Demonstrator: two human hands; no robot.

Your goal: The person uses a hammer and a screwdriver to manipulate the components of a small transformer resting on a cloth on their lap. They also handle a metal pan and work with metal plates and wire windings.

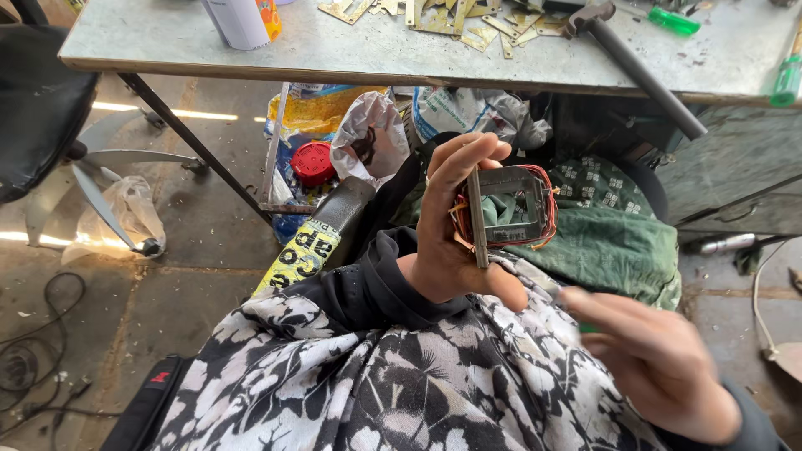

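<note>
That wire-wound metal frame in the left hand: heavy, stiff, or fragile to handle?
The wire-wound frame looks rigid: its grey metal sides hold a square shape in the left hand. Probably heavy for its size, being metal plus winding. The thin red and orange wires at its edges seem exposed, so they may snag or bend.

Head cam looks steeply down, close over lap.

I saw the left hand (451, 242) raised over my lap, with the small wire-wound transformer core (511, 206) in its grip. The right hand (660, 359) lay lower and to the right, apart from it. Behind both stood the grey metal workbench (351, 50), and the long dark-handled hammer (635, 67) rested on its right part. The red-capped container (313, 163) sat beneath the bench, left of the core.
</note>
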